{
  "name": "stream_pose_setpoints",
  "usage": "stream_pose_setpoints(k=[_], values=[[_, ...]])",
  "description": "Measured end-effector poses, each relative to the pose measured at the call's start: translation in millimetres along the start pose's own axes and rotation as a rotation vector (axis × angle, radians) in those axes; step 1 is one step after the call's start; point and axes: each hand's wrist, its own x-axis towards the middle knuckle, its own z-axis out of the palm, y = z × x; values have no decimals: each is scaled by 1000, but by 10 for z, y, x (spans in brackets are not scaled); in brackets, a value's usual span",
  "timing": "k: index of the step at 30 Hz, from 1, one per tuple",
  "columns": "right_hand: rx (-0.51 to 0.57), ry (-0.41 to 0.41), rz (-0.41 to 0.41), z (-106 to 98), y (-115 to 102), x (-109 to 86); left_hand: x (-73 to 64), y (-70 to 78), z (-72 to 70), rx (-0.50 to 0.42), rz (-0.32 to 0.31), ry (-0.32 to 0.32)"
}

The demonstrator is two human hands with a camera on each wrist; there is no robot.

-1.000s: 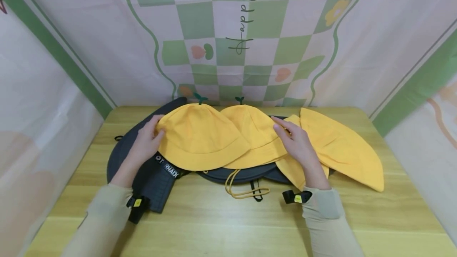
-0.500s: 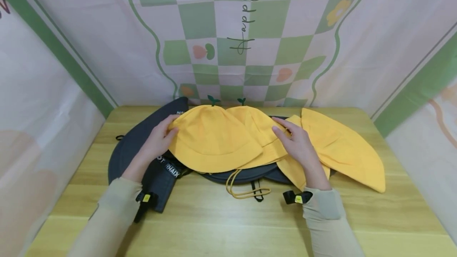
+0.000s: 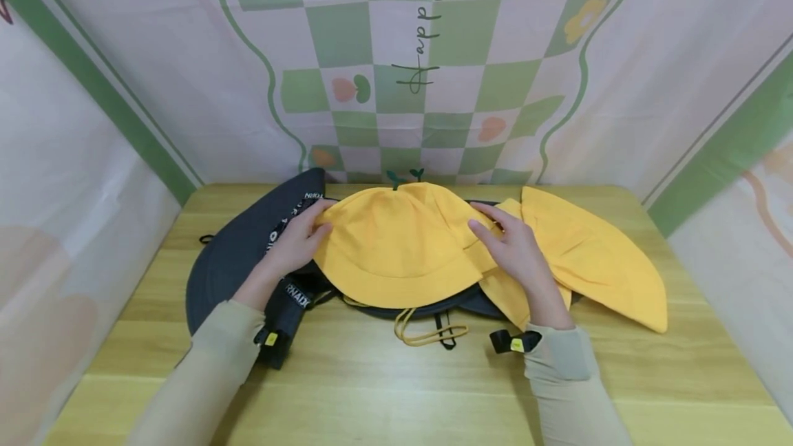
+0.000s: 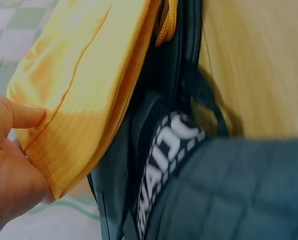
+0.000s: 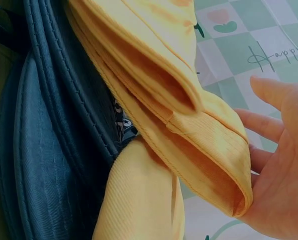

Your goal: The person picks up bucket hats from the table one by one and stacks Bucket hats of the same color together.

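Note:
My left hand (image 3: 296,243) pinches the left end of a yellow bucket hat (image 3: 396,239) with a green sprout on top. In the left wrist view the thumb (image 4: 29,116) presses on its brim, with the other fingers hidden behind. That hat overlaps a second yellow hat (image 5: 216,137), which lies behind it and shows at the right. By the second hat's right end is my right hand (image 3: 513,238). In the right wrist view its thumb (image 5: 269,92) stands away from the fabric, and its fingers lie partly hidden behind the hat.
Dark hats lie under the yellow ones, with a dark brim (image 3: 217,274) at the left. Another yellow hat (image 3: 601,260) spreads out at the right. A yellow cord (image 3: 427,343) hangs onto the wooden table (image 3: 384,398). A patterned cloth (image 3: 396,33) rises behind.
My left hand has moved right with the front yellow hat, which now covers much more of the second one. More of the dark hat shows at the left. The right hand has stayed nearly still.

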Motion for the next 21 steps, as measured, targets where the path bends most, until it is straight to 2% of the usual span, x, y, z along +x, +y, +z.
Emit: stream_pose_setpoints(k=[5, 11, 17, 21], values=[[19, 6, 6, 4, -5, 3, 59, 57, 120, -4, 16, -10], [23, -7, 7, -7, -7, 10, 103, 134, 245, -17, 40, 33], [6, -27, 13, -14, -6, 18, 153, 186, 330, -24, 14, 61], [-13, -43, 17, -27, -2, 18, 184, 210, 377, -17, -30, 54]])
